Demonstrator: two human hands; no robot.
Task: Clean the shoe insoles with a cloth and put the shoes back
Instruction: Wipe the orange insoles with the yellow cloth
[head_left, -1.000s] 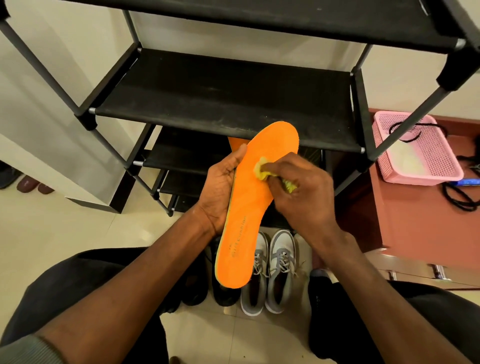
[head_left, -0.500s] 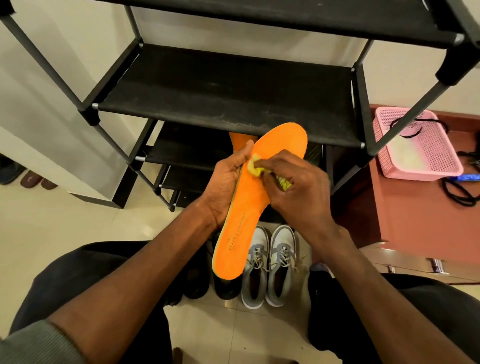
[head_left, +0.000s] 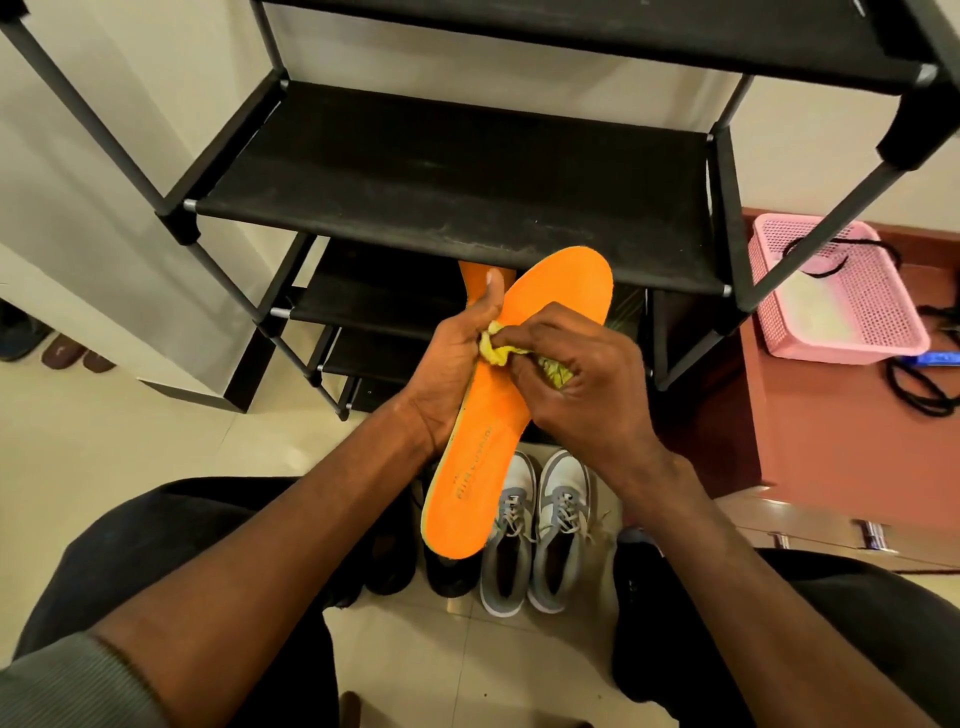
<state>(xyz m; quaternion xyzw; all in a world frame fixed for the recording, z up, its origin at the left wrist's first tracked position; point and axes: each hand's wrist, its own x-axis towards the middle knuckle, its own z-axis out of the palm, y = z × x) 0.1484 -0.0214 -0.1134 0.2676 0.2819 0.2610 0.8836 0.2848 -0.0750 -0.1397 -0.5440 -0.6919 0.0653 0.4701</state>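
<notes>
My left hand (head_left: 449, 364) grips an orange insole (head_left: 483, 467) from its left edge, thumb up along the side, heel end hanging down. My right hand (head_left: 582, 379) pinches a crumpled yellow cloth (head_left: 498, 348) and presses it on the insole's middle, close to my left thumb. A second orange insole (head_left: 475, 278) peeks out behind my left thumb, on a lower shelf. A pair of grey and white sneakers (head_left: 535, 540) stands on the floor below the insole, between my knees. Dark shoes (head_left: 441, 566) sit to their left, partly hidden.
A black multi-tier shoe rack (head_left: 457, 182) stands straight ahead with a bare dusty shelf. A reddish cabinet (head_left: 857, 431) at the right carries a pink basket (head_left: 841, 301) and black cords. Other footwear (head_left: 57, 351) lies at the far left on the tiled floor.
My right hand has slid the cloth leftward across the insole toward my left thumb. My left thumb now stands up along the insole's edge.
</notes>
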